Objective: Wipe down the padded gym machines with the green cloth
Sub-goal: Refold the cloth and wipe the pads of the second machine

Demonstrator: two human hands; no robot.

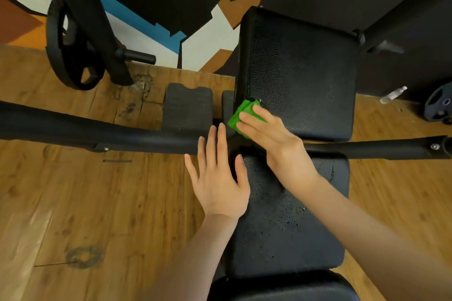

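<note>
Fingers [254, 121] of right hand [274, 139] flat on green cloth [238, 117]

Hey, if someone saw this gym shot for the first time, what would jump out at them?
First the bright green cloth, pressed by the right hand onto the near left corner of the upper black pad. Next the left hand, fingers spread flat, at the left edge of the lower pad. Behind, a colourful painted wall stands out.

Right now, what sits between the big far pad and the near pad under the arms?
In the head view, a black crossbar runs sideways between the far pad and the near pad. The right hand presses the green cloth just above it.
</note>
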